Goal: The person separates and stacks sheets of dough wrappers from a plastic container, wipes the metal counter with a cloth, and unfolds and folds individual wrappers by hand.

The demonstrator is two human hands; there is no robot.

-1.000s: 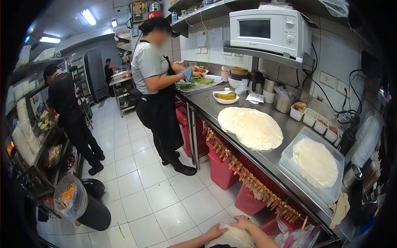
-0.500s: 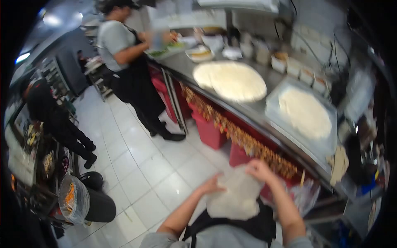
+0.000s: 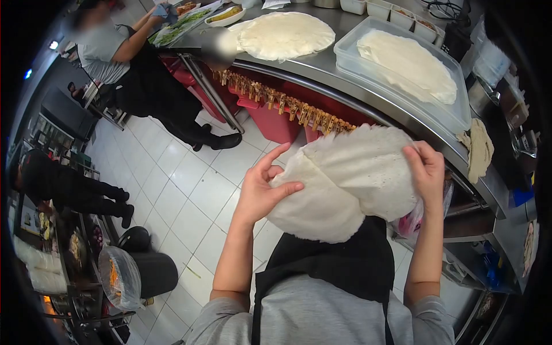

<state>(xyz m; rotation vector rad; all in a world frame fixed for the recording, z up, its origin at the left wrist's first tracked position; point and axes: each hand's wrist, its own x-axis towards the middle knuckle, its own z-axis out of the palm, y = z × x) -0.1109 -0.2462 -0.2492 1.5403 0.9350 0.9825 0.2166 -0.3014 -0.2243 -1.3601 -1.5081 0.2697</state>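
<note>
A thin, pale, ragged-edged flatbread (image 3: pixel 368 169) hangs in front of my black apron, with a fold or overlap running diagonally across it. My left hand (image 3: pixel 265 187) grips its left edge, thumb on top and the index finger stretched up. At the opposite edge, my right hand (image 3: pixel 426 169) pinches it between thumb and fingers. Parts of the fingers are hidden behind the sheet. On the steel counter beyond lie more pale flatbreads (image 3: pixel 287 35), apparently stacked. Others (image 3: pixel 408 66) rest in a clear plastic tub (image 3: pixel 368 68) to the right.
Clothespins (image 3: pixel 293 109) line the counter's lower edge above red bins (image 3: pixel 275 121). A cloth (image 3: pixel 478 150) hangs at the right corner. One co-worker (image 3: pixel 155 86) stands at the counter, another person (image 3: pixel 69 184) at the far left. A lined trash bin (image 3: pixel 158 273) stands on the tiled floor.
Both hands have risen away from my body, carrying the flatbread up and outward, and it is spread wider. The view has tilted down, shifting the counter upward in the picture.
</note>
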